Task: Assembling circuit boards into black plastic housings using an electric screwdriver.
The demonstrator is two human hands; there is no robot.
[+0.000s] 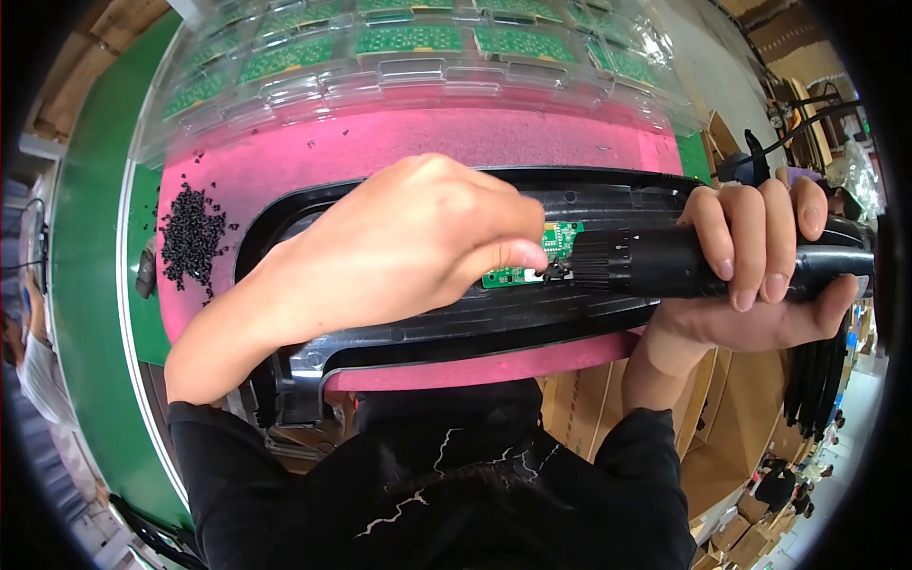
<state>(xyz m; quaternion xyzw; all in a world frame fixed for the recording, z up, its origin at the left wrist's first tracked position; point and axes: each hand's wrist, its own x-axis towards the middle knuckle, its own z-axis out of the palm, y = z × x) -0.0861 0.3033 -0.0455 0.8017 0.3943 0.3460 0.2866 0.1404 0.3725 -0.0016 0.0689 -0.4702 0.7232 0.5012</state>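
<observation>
A long black plastic housing (418, 332) lies open in front of me. Inside it sits a small green circuit board (562, 237), partly covered by my left hand (446, 228). Thumb and fingers of that hand are pinched together over the board, close to some tiny dark pieces; what they hold is too small to make out. My right hand (760, 247) wraps around a black electric screwdriver (665, 262). The screwdriver lies nearly level, its ribbed nose pointing left at the board and the pinched fingertips. Its bit is hard to see.
On the pink mat (456, 138), a heap of small black screws (193, 233) lies at the left, with a few strays. Clear plastic trays (408, 71) of green circuit boards stand at the back. Cardboard boxes (731, 408) are at the right below the table.
</observation>
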